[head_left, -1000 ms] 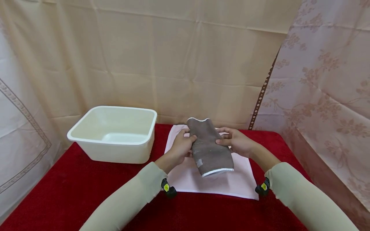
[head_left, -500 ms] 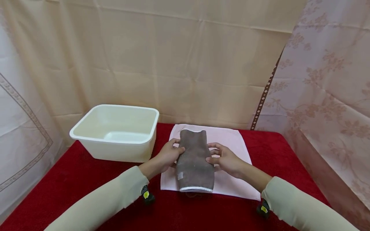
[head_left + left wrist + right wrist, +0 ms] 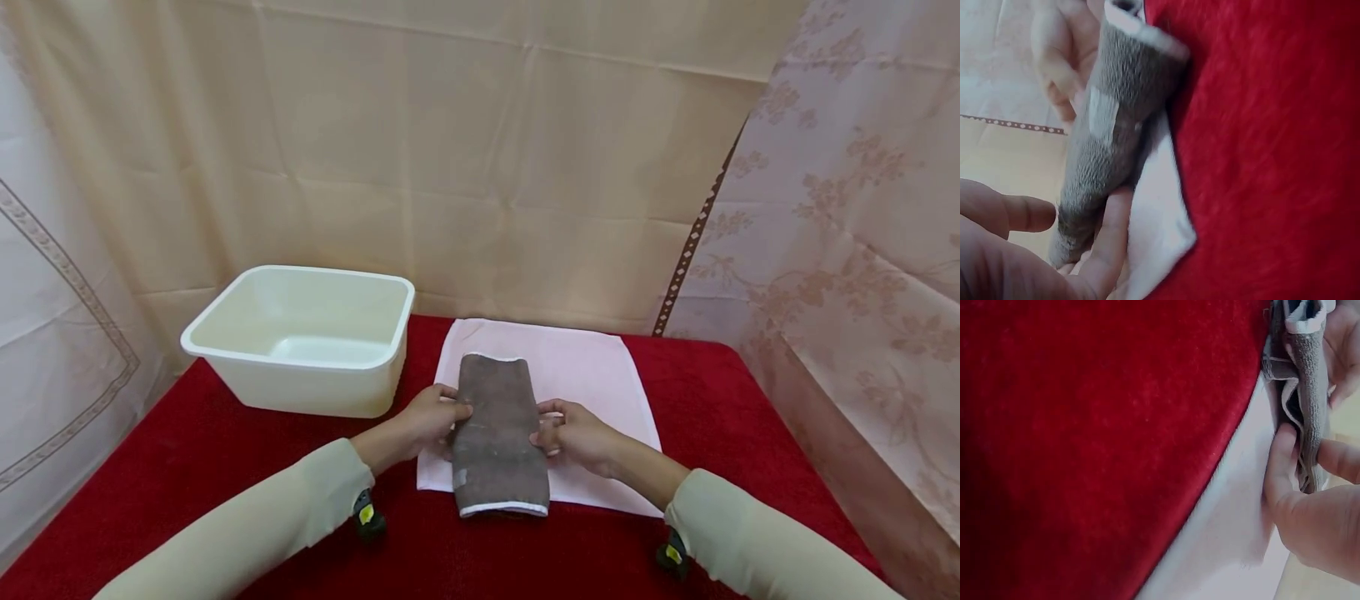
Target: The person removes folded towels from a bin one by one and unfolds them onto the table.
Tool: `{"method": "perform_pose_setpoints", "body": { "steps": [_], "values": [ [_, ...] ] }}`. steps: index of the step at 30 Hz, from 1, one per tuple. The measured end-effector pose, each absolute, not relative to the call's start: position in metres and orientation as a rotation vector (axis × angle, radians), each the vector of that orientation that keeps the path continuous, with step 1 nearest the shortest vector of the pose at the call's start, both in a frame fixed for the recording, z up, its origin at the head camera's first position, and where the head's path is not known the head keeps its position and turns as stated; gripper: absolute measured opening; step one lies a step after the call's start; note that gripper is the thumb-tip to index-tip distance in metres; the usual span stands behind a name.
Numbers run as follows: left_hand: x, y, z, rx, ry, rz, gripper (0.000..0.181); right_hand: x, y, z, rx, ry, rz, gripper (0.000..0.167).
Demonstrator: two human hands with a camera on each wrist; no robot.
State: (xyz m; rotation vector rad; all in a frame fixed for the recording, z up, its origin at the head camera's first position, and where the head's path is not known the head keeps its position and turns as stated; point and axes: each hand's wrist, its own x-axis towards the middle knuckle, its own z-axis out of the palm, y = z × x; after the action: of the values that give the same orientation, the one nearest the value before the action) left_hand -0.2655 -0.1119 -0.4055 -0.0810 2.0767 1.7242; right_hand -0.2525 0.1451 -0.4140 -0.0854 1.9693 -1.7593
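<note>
A grey-brown folded towel (image 3: 498,433) with white-edged ends lies lengthwise over the left part of a spread pale pink cloth (image 3: 577,358), its near end reaching past the cloth's front edge. My left hand (image 3: 431,417) grips the towel's left side, thumb on top and fingers underneath. On the opposite side my right hand (image 3: 581,437) pinches the right edge the same way. Loose layers of the folded towel (image 3: 1313,394) show along that edge in the right wrist view. A small pale tag (image 3: 1104,115) sits on the towel in the left wrist view.
An open cream plastic basin (image 3: 300,387) stands to the left on the red-covered table (image 3: 247,467). A beige curtain (image 3: 465,167) hangs behind the table, with a patterned pinkish curtain (image 3: 847,250) at the right.
Both hands have brought the folded towel down and nearer, from tilted above the pink cloth to lying straight and low over its left part.
</note>
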Motion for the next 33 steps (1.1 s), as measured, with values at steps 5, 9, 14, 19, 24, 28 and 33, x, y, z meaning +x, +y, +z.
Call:
{"method": "perform_pose_setpoints", "body": {
  "steps": [5,9,14,19,24,28,33],
  "values": [
    [-0.252,-0.116,-0.404,-0.12,1.971,1.709,0.044,-0.25,0.142,-0.412,-0.02,1.917,-1.762,0.059],
    [-0.243,-0.115,-0.406,-0.072,1.939,1.744,0.046,-0.248,0.14,-0.404,-0.009,1.894,-1.746,0.068],
    [-0.237,-0.114,-0.406,-0.015,1.886,1.806,0.044,-0.243,0.138,-0.395,-0.02,1.848,-1.786,0.072],
    [-0.234,-0.12,-0.403,-0.017,1.926,1.745,0.045,-0.234,0.136,-0.395,0.019,1.906,-1.745,0.073],
    [-0.235,-0.123,-0.4,-0.057,1.994,1.635,0.047,-0.232,0.137,-0.4,0.045,1.957,-1.683,0.069],
    [-0.241,-0.12,-0.4,-0.063,2.025,1.641,0.044,-0.238,0.138,-0.403,0.044,1.94,-1.699,0.056],
    [-0.253,-0.114,-0.401,-0.113,2.046,1.652,0.048,-0.247,0.136,-0.406,0.084,1.936,-1.733,0.046]
  ]
}}
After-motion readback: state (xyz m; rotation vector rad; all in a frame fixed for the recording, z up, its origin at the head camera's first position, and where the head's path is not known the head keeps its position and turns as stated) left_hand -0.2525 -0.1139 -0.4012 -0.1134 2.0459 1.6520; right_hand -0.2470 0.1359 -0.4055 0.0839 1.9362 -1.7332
